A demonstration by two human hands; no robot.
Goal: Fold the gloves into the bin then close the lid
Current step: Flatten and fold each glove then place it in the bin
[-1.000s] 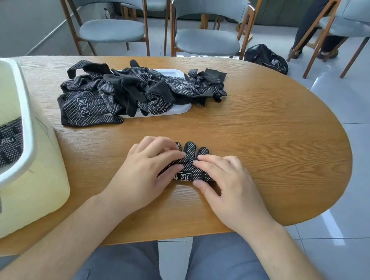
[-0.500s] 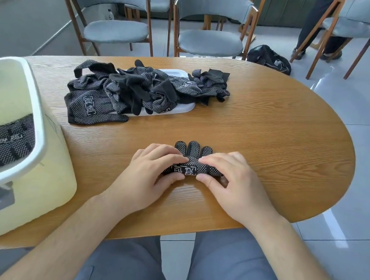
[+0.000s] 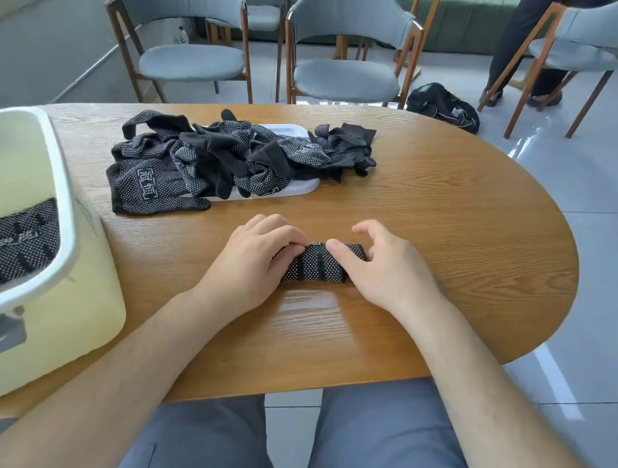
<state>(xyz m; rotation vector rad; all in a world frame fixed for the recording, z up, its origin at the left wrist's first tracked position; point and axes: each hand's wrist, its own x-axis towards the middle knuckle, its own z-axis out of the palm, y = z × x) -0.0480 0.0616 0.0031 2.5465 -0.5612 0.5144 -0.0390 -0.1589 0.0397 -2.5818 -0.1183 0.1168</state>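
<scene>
A black glove with white dots [image 3: 316,264] lies folded in half on the wooden table [image 3: 451,225], its fingers doubled back toward me. My left hand [image 3: 252,262] pinches its left end with curled fingers. My right hand [image 3: 383,267] pinches the right end between thumb and fingers. A pile of the same gloves [image 3: 232,154] lies on a white lid [image 3: 300,191] farther back. At the left stands the pale yellow bin [image 3: 66,308] with a white rim, open, with folded gloves [image 3: 8,242] inside.
Several grey chairs with wooden frames [image 3: 345,75] stand behind the table. A black bag [image 3: 444,105] lies on the floor at the back right, near a person's legs [image 3: 521,46]. My own knees show below the table's front edge.
The glove's fingers, which pointed away from me, have been folded over toward me. Both hands went from pressing flat on the glove to pinching its ends.
</scene>
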